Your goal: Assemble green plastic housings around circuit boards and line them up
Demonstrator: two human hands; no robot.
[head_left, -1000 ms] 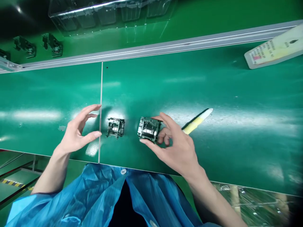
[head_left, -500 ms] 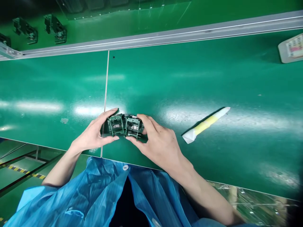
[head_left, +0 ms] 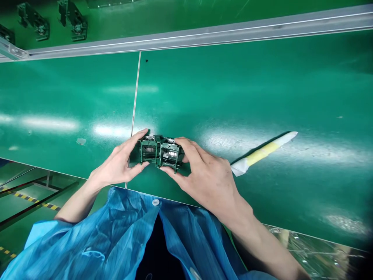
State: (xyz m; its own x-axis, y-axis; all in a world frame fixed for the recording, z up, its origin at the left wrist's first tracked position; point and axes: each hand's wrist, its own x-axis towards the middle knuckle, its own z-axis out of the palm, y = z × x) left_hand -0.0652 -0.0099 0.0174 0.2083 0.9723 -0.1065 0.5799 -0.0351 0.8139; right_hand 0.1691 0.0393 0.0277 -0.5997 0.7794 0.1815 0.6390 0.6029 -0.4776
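Note:
Two dark green plastic blocks with metal parts inside, which look like terminal blocks, are side by side at the front of the green table. My left hand point(head_left: 122, 159) holds the left terminal block point(head_left: 149, 149) between thumb and fingers. Around the right terminal block point(head_left: 169, 154) my right hand point(head_left: 204, 171) is closed, thumb at the near side and index finger at the far side. The blocks' inner sides touch, or nearly so; I cannot tell whether they are joined. The fingers behind the right block are partly hidden.
A slim stick wrapped in white and yellow point(head_left: 262, 152) lies to the right. Beyond the metal rail point(head_left: 204, 35) stand similar dark green parts point(head_left: 72, 21) at the far left. A thin seam point(head_left: 135, 93) crosses the table. A small black speck point(head_left: 146, 60) lies near the rail.
The view has shifted slightly. Both hands still hold the two blocks, which now sit closer and more squarely together, tilted so more of their far metal parts shows.

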